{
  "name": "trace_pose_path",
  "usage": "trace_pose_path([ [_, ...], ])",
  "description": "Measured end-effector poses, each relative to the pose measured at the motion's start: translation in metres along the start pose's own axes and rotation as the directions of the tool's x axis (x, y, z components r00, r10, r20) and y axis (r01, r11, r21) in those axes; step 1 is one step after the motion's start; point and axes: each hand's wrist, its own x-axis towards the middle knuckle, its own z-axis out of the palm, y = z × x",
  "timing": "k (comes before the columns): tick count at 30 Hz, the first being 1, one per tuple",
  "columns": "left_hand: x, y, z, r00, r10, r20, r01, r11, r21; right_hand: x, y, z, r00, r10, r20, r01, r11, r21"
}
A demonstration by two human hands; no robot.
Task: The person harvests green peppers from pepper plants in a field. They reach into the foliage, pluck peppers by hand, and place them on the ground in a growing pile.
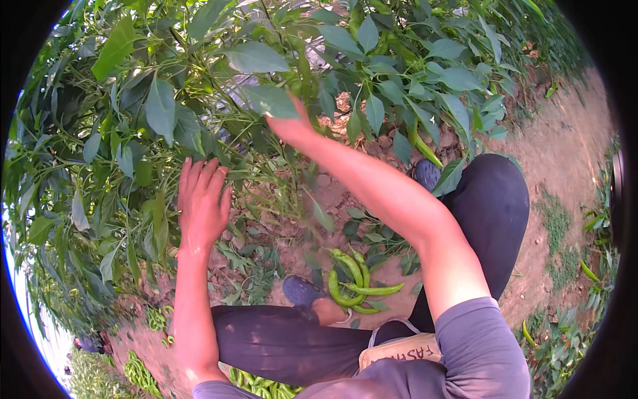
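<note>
My left hand (pixel 205 206) rests against the leafy stems of a pepper plant (pixel 159 110), its fingers stretched out and holding nothing that I can see. Further up and to the right, my right hand (pixel 290 126) reaches into the same plant. A broad leaf covers its fingers, so any grip there is hidden. Long green peppers hang among the leaves, one of them (pixel 424 146) low beside my right forearm. On the soil between my feet lies a small pile of picked green peppers (pixel 355 282).
More green peppers (pixel 266 386) show below my left thigh, with another heap (pixel 139 374) at the lower left. My dark shoes (pixel 302 290) stand close to the plants. A bare dirt strip (pixel 565 153) runs along the right, bordered by more plants (pixel 598 279).
</note>
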Motion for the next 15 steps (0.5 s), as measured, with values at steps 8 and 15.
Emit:
trace_pose_path([
  [8, 0.007, 0.005, -0.007, 1.0, -0.013, 0.022, 0.013, 1.0, 0.0, 0.067, -0.004, 0.009, 0.739, 0.483, 0.47, -0.535, 0.845, -0.027],
  [15, 0.005, 0.009, -0.004, 1.0, 0.011, -0.025, -0.012, 1.0, -0.019, 0.03, 0.06, -0.026, 0.781, 0.611, 0.13, -0.549, 0.771, -0.322],
])
